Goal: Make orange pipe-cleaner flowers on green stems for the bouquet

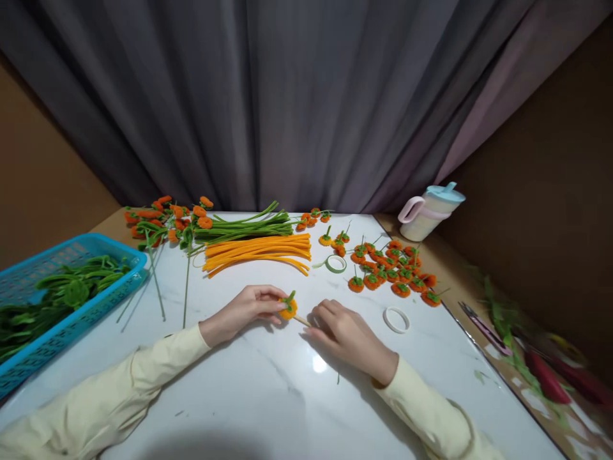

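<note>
My left hand [251, 308] pinches a small yellow-orange fuzzy flower [288, 310] with a green centre and a short green stem pointing up. My right hand [341, 332] is just to the right, its fingers closed on a thin tan stick [301, 320] whose far end reaches the flower's lower right edge. Beyond my hands lie a bundle of orange fuzzy stems [258, 252] and a bundle of green ones [249, 227]. Many orange flower heads with green centres [383, 265] are grouped at the right, near a green tape roll [336, 263].
A blue basket [90, 246] of green leaves stands at the left, by finished-looking orange flowers [179, 223] on stems. At the right are a white tape ring [396, 320], a lidded cup [428, 214] and pliers [484, 327]. A grey curtain [297, 102] hangs behind.
</note>
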Demonstrator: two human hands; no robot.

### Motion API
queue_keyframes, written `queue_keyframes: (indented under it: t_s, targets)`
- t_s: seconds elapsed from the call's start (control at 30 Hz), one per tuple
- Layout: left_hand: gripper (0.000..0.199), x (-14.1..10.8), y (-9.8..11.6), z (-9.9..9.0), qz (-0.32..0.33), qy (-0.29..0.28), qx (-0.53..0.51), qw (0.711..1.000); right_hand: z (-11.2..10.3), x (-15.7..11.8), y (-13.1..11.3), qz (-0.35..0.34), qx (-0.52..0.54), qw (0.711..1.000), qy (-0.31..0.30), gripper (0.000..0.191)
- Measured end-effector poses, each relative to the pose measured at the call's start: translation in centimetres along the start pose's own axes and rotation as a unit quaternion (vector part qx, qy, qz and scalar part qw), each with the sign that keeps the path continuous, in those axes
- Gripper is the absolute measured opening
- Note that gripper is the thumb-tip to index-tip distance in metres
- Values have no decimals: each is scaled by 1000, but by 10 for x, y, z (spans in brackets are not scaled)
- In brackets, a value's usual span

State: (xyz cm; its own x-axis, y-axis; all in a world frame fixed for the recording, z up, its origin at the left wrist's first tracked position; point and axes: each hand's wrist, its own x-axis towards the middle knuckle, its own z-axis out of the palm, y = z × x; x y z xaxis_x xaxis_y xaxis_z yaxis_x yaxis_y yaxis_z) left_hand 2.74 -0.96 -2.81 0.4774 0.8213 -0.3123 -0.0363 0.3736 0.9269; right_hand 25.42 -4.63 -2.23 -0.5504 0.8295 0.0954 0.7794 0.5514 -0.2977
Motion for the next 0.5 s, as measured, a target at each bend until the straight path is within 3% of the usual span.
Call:
queue_keyframes:
  t_s: [0.13,0.23,0.4,0.5]
  targets:
    - [27,-14,-17,-5,2,54,-23,998,14,-2,-6,-33,-52,998,1,10]
    - [27,-17,-25,-6,41,58,-20,997,18,-3,-8,-32,-83,996,-17,23]
    - [27,-14,-28,-13,51,-50,2,997,19,-7,-13,-5,-104,994,-24,28]
    - [29,-13,-29,-19,40,-68,-10,997,21,-9,-15,25,-113,993,-23,24]
